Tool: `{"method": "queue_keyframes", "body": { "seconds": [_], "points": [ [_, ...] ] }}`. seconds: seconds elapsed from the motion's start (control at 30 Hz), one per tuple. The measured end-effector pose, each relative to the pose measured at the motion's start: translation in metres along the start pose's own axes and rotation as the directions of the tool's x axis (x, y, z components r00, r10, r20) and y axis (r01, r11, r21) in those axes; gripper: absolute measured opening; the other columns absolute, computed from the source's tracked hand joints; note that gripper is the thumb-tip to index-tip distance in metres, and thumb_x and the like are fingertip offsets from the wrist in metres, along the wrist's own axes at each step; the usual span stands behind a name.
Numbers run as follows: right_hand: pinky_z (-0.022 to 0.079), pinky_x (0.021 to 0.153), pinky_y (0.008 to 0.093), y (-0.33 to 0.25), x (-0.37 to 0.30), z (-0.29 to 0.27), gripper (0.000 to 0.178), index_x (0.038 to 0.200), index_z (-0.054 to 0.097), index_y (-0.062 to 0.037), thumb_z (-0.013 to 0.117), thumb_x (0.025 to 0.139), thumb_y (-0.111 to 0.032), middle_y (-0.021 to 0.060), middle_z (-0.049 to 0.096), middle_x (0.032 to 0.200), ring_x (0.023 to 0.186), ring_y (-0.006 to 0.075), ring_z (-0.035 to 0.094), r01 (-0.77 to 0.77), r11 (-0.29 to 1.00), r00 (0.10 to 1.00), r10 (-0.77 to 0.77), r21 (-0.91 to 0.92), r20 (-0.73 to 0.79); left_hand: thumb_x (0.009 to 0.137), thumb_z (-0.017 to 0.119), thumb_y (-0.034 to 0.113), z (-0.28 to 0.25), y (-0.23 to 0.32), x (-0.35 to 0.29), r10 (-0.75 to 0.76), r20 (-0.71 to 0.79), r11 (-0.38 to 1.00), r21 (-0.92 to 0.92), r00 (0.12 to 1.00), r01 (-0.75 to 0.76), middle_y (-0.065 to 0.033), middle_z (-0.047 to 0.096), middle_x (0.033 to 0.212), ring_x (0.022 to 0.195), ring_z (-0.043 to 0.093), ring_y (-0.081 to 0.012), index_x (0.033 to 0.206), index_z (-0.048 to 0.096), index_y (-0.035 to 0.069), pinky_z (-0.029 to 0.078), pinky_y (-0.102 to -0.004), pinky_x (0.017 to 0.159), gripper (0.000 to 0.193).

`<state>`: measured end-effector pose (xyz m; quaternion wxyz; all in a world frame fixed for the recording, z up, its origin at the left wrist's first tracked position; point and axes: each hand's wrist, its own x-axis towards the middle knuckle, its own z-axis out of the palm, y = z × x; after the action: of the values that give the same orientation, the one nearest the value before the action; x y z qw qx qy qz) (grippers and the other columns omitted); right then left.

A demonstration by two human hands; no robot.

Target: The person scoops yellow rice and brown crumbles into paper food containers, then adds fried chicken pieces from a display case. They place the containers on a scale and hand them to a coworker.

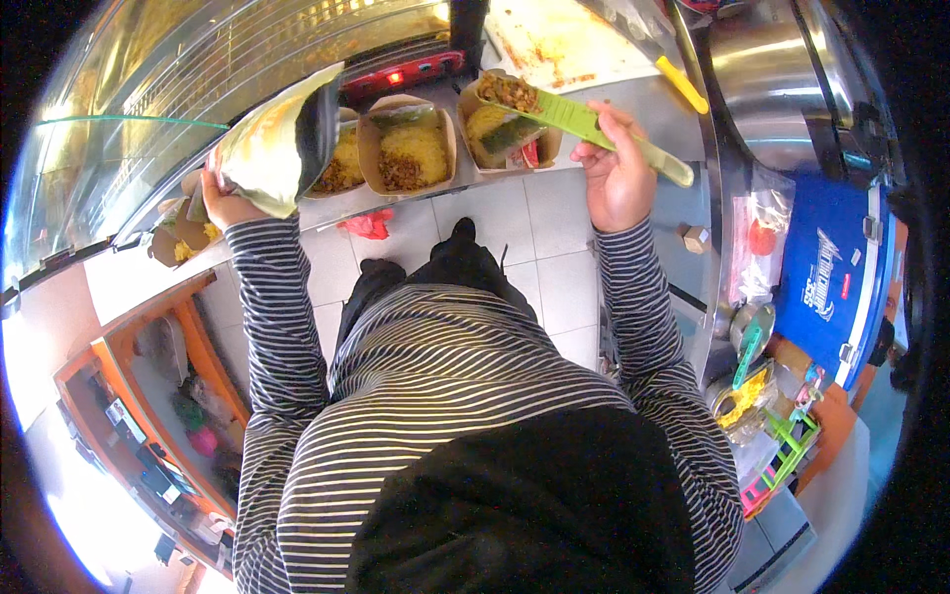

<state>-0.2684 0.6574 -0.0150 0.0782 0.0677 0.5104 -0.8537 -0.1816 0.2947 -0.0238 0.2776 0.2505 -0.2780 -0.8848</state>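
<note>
My left hand (226, 203) is closed round a white and yellow pouch (262, 148), its dark open mouth tilted to the right. In my right hand (621, 178) is a long green scoop (574, 121), gripped by its handle. The scoop's far end carries brown crumbly topping (507, 92), above the paper box (473, 99) on the right. That box holds yellow food and a dark green piece. Next to it, the middle paper box (450, 163) has yellow food and brown topping (401, 170). Another box of food (341, 173) is partly hidden behind the pouch.
Glass and a wire rack (188, 109) border the far left. A yellow-handled knife (683, 86) lies by a stained white board (574, 45). At right are a blue cooler box (821, 287) and a clear bag (760, 238). Red plastic (368, 225) lies on the floor.
</note>
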Motion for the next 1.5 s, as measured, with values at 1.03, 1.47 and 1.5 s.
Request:
{"method": "queue_keyframes", "body": {
  "seconds": [1.03,1.47,1.5],
  "points": [
    [0.052,0.067,0.03,0.031,-0.003,-0.013,0.024,0.105,0.063,-0.001,0.064,0.081,-0.006,0.0108,0.068,0.093,0.077,0.0203,0.066,0.664,0.28,0.741,-0.365,-0.693,0.563,0.088,0.044,0.044,-0.048,0.027,-0.009,-0.06,0.051,0.997,0.049,0.997,0.058,-0.0236,0.045,0.133,0.122,0.044,-0.0406,0.131,0.043,0.001,0.035,-0.0549,0.103,0.061],
    [0.052,0.07,0.031,0.009,0.039,-0.02,0.021,0.102,0.068,-0.0085,0.066,0.081,-0.012,0.0129,0.068,0.091,0.077,0.0247,0.066,0.718,0.233,0.69,-0.112,-0.656,0.715,0.09,0.037,0.042,-0.045,0.023,-0.006,-0.085,0.062,0.991,0.113,0.994,0.078,-0.0244,0.044,0.134,0.124,0.043,-0.0407,0.132,0.041,-0.002,0.033,-0.0535,0.104,0.061],
    [0.051,0.07,0.0315,0.009,0.043,-0.022,0.021,0.102,0.068,-0.0086,0.066,0.081,-0.012,0.013,0.068,0.09,0.076,0.025,0.065,0.71,0.261,0.693,-0.097,-0.654,0.714,0.09,0.037,0.042,-0.046,0.021,-0.007,-0.092,0.063,0.991,0.108,0.994,0.085,-0.0242,0.044,0.134,0.124,0.043,-0.0407,0.132,0.041,-0.002,0.033,-0.0536,0.104,0.061]
  ]
}}
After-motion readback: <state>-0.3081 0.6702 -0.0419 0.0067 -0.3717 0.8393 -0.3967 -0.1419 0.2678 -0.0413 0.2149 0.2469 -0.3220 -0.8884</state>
